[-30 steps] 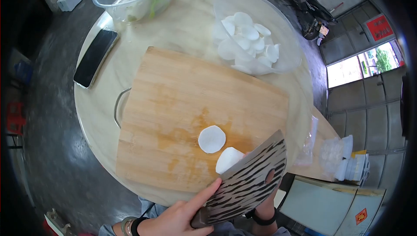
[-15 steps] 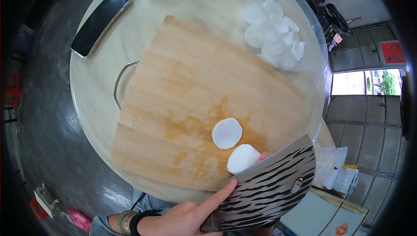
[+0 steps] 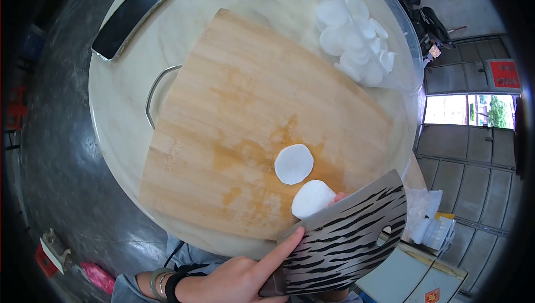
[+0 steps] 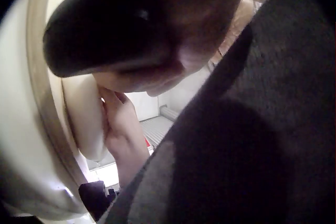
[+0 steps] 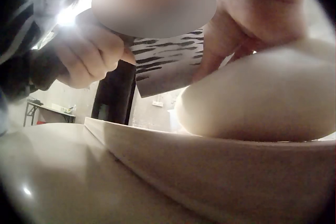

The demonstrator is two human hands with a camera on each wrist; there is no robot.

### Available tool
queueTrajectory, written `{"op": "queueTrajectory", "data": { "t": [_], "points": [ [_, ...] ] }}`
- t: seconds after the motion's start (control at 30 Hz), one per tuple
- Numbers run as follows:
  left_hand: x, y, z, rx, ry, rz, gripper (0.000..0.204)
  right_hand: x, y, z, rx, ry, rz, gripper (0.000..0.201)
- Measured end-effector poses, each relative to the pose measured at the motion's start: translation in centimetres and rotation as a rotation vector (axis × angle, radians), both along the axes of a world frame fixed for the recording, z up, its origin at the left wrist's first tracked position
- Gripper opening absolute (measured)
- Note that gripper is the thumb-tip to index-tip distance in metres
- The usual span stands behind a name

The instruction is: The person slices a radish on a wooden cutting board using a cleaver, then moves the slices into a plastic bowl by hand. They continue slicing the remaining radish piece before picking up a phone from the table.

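My left hand (image 3: 239, 275) grips the handle of a wide cleaver (image 3: 345, 239) with black stripes on its blade, index finger laid along the metal. The dark handle end (image 4: 100, 29) fills much of the left wrist view. A thick white radish (image 3: 314, 199) lies on the wooden cutting board (image 3: 223, 102), its round cut face showing. The blade hides the rest of it in the head view. My right hand (image 5: 252, 11) holds the radish from above, and only fingertips (image 3: 338, 197) show past the blade. A single round radish slice (image 3: 293, 163) lies flat on the board beside the cut face.
A clear plastic bowl (image 3: 409, 35) with several white slices stands beyond the board at the right. A phone (image 3: 131, 18) lies at the table's left side. The board's metal handle (image 3: 150, 97) sticks out to the left. Part of another container shows at the top edge.
The head view has shifted, so the board and bowl sit differently in it. The cleaver has come away slightly from the radish's cut face, which shows more fully. Both hands keep their hold.
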State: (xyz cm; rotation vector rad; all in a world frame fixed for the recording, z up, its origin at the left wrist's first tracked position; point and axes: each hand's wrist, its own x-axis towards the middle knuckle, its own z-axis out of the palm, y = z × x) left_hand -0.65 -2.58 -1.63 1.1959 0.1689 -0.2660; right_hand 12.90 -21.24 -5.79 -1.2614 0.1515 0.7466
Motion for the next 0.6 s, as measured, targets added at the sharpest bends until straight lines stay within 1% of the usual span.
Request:
{"op": "queueTrajectory", "data": {
  "t": [0.07,0.13,0.2,0.23,0.27,0.33,0.37,0.43,0.57,0.6],
  "points": [
    [0.0,-0.2,-0.3,-0.001,0.008,-0.015,0.095,0.4,0.6,0.8,-0.114,-0.201,0.051,0.058],
    [-0.1,-0.6,-1.1,0.199,-0.188,0.075,0.089,0.8,1.3,1.5,-0.226,-0.401,0.105,0.046],
    [-0.3,-0.7,-0.5,0.169,-0.135,0.082,0.091,1.0,2.1,2.2,-0.334,-0.594,0.164,0.034],
    [-0.3,-0.6,-0.3,0.139,-0.09,0.085,0.096,0.7,2.8,2.5,-0.186,-0.344,0.061,0.04],
    [-0.3,-0.8,-0.4,0.134,-0.085,0.078,0.096,0.6,2.6,2.5,-0.191,-0.338,0.055,0.04],
    [-0.3,-1.2,-0.8,0.147,-0.147,0.145,0.096,0.1,1.7,2.4,-0.172,-0.287,0.041,0.039],
    [-0.1,-0.8,-0.6,0.151,-0.148,0.145,0.096,0.3,1.7,2.1,-0.146,-0.272,0.04,0.039],
    [0.1,0.1,0.4,0.015,0.042,-0.027,0.096,0.5,1.5,1.6,-0.097,-0.236,0.035,0.038],
    [-0.1,-0.3,0.1,0.102,-0.03,0.021,0.095,0.8,1.1,0.8,0.001,-0.158,0.017,0.037],
    [-0.1,-0.5,-0.1,0.17,-0.089,0.074,0.094,1.0,1.2,0.8,-0.149,-0.3,0.078,0.034]
  ]
}}
